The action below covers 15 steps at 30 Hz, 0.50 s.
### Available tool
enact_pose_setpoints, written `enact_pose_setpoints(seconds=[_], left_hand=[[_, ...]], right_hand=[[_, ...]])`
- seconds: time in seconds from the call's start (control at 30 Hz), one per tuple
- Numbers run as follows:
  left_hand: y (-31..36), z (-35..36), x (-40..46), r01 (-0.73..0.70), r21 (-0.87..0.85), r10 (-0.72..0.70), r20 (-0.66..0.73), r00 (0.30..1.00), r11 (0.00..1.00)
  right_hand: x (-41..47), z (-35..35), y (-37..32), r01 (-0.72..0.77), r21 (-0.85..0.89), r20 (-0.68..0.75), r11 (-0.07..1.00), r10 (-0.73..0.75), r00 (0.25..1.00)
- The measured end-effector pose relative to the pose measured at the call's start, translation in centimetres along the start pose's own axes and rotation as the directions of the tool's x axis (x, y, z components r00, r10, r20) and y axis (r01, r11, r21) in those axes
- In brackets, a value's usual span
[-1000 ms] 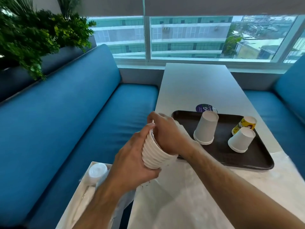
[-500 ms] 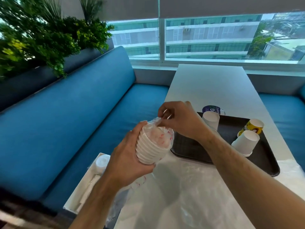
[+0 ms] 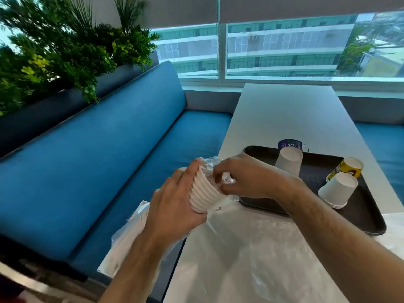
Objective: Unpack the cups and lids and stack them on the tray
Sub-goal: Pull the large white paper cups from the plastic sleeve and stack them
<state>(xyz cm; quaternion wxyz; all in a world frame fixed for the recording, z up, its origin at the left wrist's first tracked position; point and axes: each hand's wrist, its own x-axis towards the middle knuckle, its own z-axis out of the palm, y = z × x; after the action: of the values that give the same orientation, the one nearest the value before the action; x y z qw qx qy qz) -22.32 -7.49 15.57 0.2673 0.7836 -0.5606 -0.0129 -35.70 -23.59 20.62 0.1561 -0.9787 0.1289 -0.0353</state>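
Note:
My left hand [image 3: 172,206] grips a nested stack of white paper cups [image 3: 204,192], held tilted above the table's left edge. A clear plastic wrapper [image 3: 211,164] still covers the stack's far end. My right hand [image 3: 247,178] pinches that wrapper at the stack's end. On the dark tray [image 3: 369,215] stand an upside-down white cup stack [image 3: 289,160], a second upside-down white stack [image 3: 337,190] and a yellow printed cup [image 3: 347,168] lying tilted behind it.
Crumpled clear plastic [image 3: 251,259] lies spread over the white table [image 3: 284,110] in front of the tray. A white bag with more packed goods [image 3: 129,239] sits on the blue bench [image 3: 109,171] at the left. A purple round item [image 3: 289,143] lies behind the tray.
My right hand has dropped from above the stack to its end and now pinches the wrapper close against the cups. The stack has tilted further toward the tray.

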Motion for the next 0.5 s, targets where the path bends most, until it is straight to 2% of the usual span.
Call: enact_pose_setpoints(seconds=[0.07, 0.13, 0.17, 0.23, 0.27, 0.33, 0.37, 0.4, 0.5], left_hand=[[-0.4, -0.1, -0.1, 0.005, 0.013, -0.005, 0.008, 1.0, 1.0], [-0.8, -0.3, -0.1, 0.034, -0.038, -0.034, 0.005, 0.999, 0.999], [-1.1, -0.4, -0.2, 0.05, -0.069, -0.05, 0.001, 0.999, 0.996], [-1.6, -0.6, -0.3, 0.077, -0.125, -0.078, -0.006, 0.997, 0.989], [-1.9, -0.7, -0.5, 0.089, -0.15, -0.091, -0.009, 0.996, 0.985], [-2.2, -0.8, -0.7, 0.1, -0.172, -0.101, 0.002, 0.995, 0.98], [-2.2, -0.9, -0.8, 0.096, -0.164, -0.095, 0.013, 0.995, 0.982], [-2.3, -0.9, -0.8, 0.093, -0.152, -0.09, 0.023, 0.996, 0.984], [-2.5, -1.0, -0.7, 0.099, -0.156, -0.096, 0.023, 0.995, 0.983]], right_hand=[[0.7, 0.5, 0.0, 0.02, -0.059, 0.033, 0.998, -0.018, 0.999], [0.9, 0.9, 0.5, 0.001, 0.019, -0.072, 1.0, 0.0, 0.997], [0.7, 1.1, 0.9, -0.007, 0.126, -0.181, 0.992, 0.03, 0.983], [0.4, 1.6, 1.8, -0.039, 0.394, -0.356, 0.918, 0.192, 0.915], [0.3, 1.8, 2.3, -0.072, 0.517, -0.365, 0.853, 0.296, 0.883], [0.2, 2.5, 2.8, -0.186, 0.683, -0.258, 0.706, 0.472, 0.843], [0.2, 2.8, 2.9, -0.245, 0.692, -0.21, 0.679, 0.515, 0.831], [0.1, 2.7, 2.9, -0.273, 0.66, -0.215, 0.7, 0.524, 0.824], [-0.6, 1.3, 1.6, -0.161, 0.533, -0.35, 0.831, 0.389, 0.852]])
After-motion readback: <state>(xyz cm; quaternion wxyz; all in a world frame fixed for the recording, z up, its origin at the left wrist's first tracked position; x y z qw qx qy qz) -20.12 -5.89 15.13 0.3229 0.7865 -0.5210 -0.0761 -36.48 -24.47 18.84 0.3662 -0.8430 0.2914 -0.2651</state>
